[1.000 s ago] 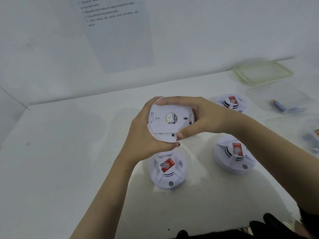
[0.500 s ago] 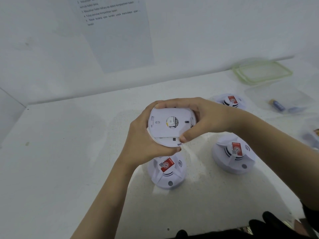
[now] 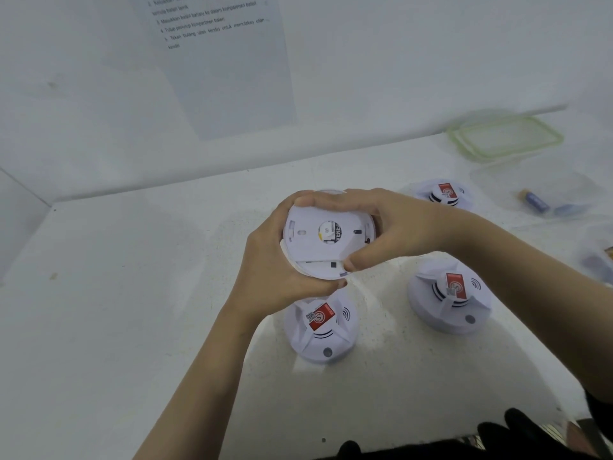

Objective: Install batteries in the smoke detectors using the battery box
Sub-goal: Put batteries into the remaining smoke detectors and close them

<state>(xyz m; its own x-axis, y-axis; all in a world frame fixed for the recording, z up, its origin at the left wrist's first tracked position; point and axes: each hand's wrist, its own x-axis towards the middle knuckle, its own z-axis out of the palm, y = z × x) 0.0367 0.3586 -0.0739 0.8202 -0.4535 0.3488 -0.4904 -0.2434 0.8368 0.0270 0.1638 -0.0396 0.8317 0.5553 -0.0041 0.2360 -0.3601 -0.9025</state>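
Two hands clasp one smoke detector (image 3: pixel 326 240) above the bench (image 3: pixel 132 293), back plate up: left hand (image 3: pixel 278 270) cupping its left rim, right hand (image 3: pixel 388 227) pinching the right edge. Just below sits another detector (image 3: pixel 320 330).

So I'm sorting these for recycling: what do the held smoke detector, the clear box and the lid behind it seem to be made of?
The held smoke detector looks like white moulded plastic, matt, with slots and a seam in its back. The clear box seems thin see-through plastic, since a battery shows through its wall. The lid looks like clear plastic with a pale green rim, possibly a softer seal.
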